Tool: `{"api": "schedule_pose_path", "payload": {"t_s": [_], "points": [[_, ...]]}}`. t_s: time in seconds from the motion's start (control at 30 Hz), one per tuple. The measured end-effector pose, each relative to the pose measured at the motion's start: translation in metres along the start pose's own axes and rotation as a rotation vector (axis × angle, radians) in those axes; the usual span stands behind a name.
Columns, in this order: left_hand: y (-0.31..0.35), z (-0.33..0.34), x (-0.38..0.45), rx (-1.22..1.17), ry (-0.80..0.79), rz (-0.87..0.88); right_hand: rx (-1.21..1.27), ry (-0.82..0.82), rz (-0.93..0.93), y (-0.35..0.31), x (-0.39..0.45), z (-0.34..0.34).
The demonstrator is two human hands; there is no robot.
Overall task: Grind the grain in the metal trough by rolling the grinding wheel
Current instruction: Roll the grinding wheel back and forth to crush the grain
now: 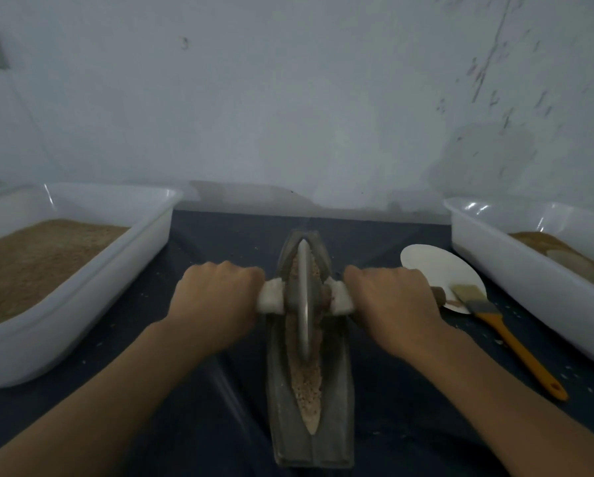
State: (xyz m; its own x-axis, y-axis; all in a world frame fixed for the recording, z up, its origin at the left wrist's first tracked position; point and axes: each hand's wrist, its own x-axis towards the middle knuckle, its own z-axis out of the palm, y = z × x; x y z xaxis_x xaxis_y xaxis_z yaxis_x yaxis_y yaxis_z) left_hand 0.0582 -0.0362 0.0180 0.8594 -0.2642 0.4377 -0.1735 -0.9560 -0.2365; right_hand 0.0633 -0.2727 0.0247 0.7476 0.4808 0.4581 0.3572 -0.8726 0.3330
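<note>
Tubs (140,249) (495,256) flanking trough (337,390); plate (433,266), brush (509,335) beside right hand (392,304).

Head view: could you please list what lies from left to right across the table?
Left tub → left hand → grinding wheel → right hand → brush → right tub.

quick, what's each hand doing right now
Left hand: closed around the left end of the grinding wheel axle.
Right hand: closed around the right end of the axle.
</note>
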Motion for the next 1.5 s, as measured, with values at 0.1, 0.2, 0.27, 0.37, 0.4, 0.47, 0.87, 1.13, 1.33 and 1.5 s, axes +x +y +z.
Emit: {"api": "schedule_pose_path", "payload": {"t_s": [0.1, 0.2, 0.27, 0.37, 0.4, 0.47, 0.87, 1.13, 1.33, 1.5], "points": [[0.002, -0.02, -0.033, -0.011, 0.046, 0.087, 0.013, 0.12, -0.043, -0.009, -0.029, -0.025], [0.0, -0.032, -0.047, 0.002, 0.111, 0.139, 0.03, 0.128, -0.044, -0.009, -0.041, -0.03], [-0.001, -0.027, -0.041, 0.06, 0.08, 0.124, 0.039, 0.115, -0.033, -0.007, -0.036, -0.022], [0.0, -0.005, -0.013, 0.083, 0.092, 0.066, -0.044, 0.033, 0.01, -0.004, -0.01, -0.001], [0.0, 0.002, -0.002, 0.073, 0.093, 0.04, -0.062, 0.017, 0.026, -0.001, 0.002, 0.008], [-0.001, 0.014, 0.018, 0.051, 0.088, -0.009, -0.046, 0.012, 0.042, 0.006, 0.025, 0.022], [-0.001, -0.017, -0.029, 0.035, 0.089, 0.176, 0.043, 0.133, -0.021, -0.011, -0.032, -0.021], [-0.001, 0.008, 0.005, 0.085, 0.113, 0.049, -0.002, 0.072, 0.04, 0.0, 0.005, 0.013], [-0.004, 0.021, 0.048, 0.042, 0.058, -0.001, 0.032, -0.007, 0.127, 0.013, 0.044, 0.037], [-0.002, 0.004, 0.005, 0.008, 0.022, 0.016, 0.006, -0.022, 0.035, -0.001, 0.003, 0.002]]}}
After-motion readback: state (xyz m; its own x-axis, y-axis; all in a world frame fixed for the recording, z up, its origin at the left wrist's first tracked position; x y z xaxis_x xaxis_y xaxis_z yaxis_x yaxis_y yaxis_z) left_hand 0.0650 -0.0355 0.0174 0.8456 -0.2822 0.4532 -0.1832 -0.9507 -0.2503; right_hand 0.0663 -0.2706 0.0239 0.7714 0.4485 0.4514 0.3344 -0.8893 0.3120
